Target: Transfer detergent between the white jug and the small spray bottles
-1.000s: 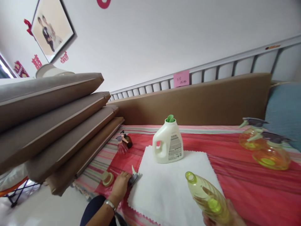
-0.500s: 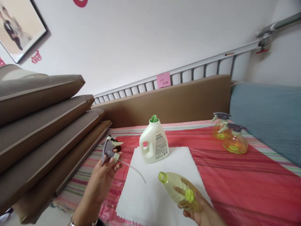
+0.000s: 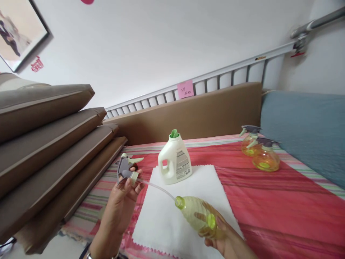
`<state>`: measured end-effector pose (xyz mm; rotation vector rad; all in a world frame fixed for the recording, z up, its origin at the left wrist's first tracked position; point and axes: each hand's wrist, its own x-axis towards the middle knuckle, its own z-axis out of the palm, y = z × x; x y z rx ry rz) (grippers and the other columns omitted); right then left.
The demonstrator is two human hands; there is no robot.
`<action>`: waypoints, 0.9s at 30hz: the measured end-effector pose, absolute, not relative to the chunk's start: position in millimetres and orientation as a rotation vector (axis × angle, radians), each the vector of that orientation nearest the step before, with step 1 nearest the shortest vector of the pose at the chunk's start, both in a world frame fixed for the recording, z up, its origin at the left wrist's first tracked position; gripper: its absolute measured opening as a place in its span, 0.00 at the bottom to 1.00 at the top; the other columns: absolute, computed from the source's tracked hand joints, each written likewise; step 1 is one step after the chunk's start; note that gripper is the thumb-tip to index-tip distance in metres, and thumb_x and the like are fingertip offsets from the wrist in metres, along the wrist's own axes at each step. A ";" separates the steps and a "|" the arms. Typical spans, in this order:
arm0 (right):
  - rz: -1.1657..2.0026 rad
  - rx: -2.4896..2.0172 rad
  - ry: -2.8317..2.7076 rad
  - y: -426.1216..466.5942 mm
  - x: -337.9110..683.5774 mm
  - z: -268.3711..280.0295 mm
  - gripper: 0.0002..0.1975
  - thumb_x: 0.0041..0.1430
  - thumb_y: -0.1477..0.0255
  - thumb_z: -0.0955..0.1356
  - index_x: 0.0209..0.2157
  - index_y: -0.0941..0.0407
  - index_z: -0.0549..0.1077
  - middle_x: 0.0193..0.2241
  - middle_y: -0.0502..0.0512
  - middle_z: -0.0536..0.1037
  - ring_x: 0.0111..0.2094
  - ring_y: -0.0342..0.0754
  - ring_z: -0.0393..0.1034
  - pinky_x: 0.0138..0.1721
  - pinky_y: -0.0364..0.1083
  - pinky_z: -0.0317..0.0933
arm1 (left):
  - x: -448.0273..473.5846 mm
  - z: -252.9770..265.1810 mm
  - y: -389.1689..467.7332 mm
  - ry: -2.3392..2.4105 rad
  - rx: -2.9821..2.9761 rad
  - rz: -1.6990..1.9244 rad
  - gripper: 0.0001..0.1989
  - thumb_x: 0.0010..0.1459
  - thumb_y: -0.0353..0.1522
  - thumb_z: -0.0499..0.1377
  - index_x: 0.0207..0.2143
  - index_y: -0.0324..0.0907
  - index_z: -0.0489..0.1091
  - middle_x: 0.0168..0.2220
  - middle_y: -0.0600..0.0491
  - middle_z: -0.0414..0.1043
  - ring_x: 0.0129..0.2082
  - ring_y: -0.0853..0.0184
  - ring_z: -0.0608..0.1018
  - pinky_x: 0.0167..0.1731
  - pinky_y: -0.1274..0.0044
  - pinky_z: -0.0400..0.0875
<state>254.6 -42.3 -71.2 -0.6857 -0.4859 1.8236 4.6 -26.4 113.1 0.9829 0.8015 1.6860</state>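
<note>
My left hand (image 3: 126, 198) is closed around a grey and pale-green spray trigger head (image 3: 125, 170). A thin clear dip tube (image 3: 159, 187) curves out of it to the right, and its tip is at the mouth of a yellow-green bottle. That see-through bottle (image 3: 195, 212) lies tilted in my right hand (image 3: 219, 239), its open neck pointing left and up; my fingers wrap round its base. Behind them, a white detergent jug (image 3: 175, 158) with a green spout stands upright on a white cloth (image 3: 159, 219).
Two spray bottles with orange liquid, one in front (image 3: 266, 160) and one behind (image 3: 249, 145), stand at the right on the red cover (image 3: 269, 201). Stacked brown cushions (image 3: 54, 144) rise at the left. A brown padded board (image 3: 194, 111) and a radiator (image 3: 226, 81) run along the back.
The bottle and the tube have come together: the tube's tip, apart from the bottle before, now meets its mouth. The bottle has shifted left; the view has moved slightly.
</note>
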 end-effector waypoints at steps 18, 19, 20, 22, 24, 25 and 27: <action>1.762 -0.641 -0.387 -37.3 223.1 -86.2 0.46 0.28 0.57 0.78 0.50 0.44 0.55 0.48 0.57 0.66 0.32 0.54 0.73 0.27 0.47 0.61 | 68.4 46.3 -23.8 0.769 0.990 1.394 0.13 0.49 0.31 0.63 0.39 0.39 0.74 0.39 0.46 0.74 0.43 0.59 0.71 0.47 0.68 0.58; 1.754 -0.644 -0.389 -36.4 223.4 -86.3 0.46 0.29 0.57 0.77 0.50 0.45 0.55 0.48 0.58 0.66 0.33 0.54 0.73 0.27 0.47 0.61 | 68.5 43.0 -22.0 0.787 0.987 1.408 0.13 0.49 0.32 0.63 0.39 0.39 0.74 0.40 0.46 0.74 0.44 0.59 0.71 0.48 0.68 0.58; 1.749 -0.645 -0.392 -36.1 224.0 -85.5 0.46 0.29 0.56 0.77 0.51 0.45 0.54 0.47 0.58 0.67 0.33 0.54 0.73 0.27 0.47 0.61 | 68.4 40.3 -20.3 0.803 0.980 1.422 0.14 0.49 0.32 0.64 0.40 0.40 0.74 0.41 0.46 0.73 0.45 0.59 0.71 0.48 0.68 0.58; 1.737 -0.655 -0.394 -37.3 225.2 -81.1 0.47 0.30 0.56 0.77 0.52 0.46 0.54 0.46 0.57 0.68 0.34 0.55 0.73 0.28 0.48 0.62 | 68.2 36.4 -17.6 0.824 0.961 1.455 0.15 0.47 0.32 0.65 0.40 0.40 0.74 0.41 0.47 0.73 0.45 0.60 0.71 0.48 0.68 0.58; 1.709 -0.689 -0.400 -41.1 226.6 -72.9 0.45 0.31 0.56 0.76 0.52 0.45 0.55 0.47 0.57 0.69 0.35 0.56 0.73 0.32 0.50 0.63 | 67.7 34.5 -15.6 0.830 0.944 1.472 0.16 0.46 0.32 0.66 0.40 0.41 0.74 0.40 0.48 0.74 0.43 0.61 0.72 0.47 0.69 0.59; 1.690 -0.714 -0.406 -43.9 227.6 -67.8 0.44 0.33 0.56 0.76 0.52 0.45 0.56 0.48 0.58 0.68 0.37 0.57 0.73 0.34 0.51 0.63 | 67.1 34.3 -14.9 0.832 0.934 1.475 0.16 0.45 0.31 0.66 0.40 0.41 0.74 0.39 0.48 0.74 0.41 0.62 0.72 0.46 0.69 0.60; 1.651 -0.755 -0.427 -50.3 230.1 -56.4 0.40 0.37 0.57 0.74 0.52 0.45 0.58 0.52 0.58 0.67 0.42 0.59 0.71 0.40 0.53 0.62 | 65.1 35.3 -13.8 0.841 0.917 1.471 0.17 0.44 0.31 0.67 0.40 0.41 0.74 0.38 0.49 0.75 0.39 0.64 0.72 0.44 0.70 0.61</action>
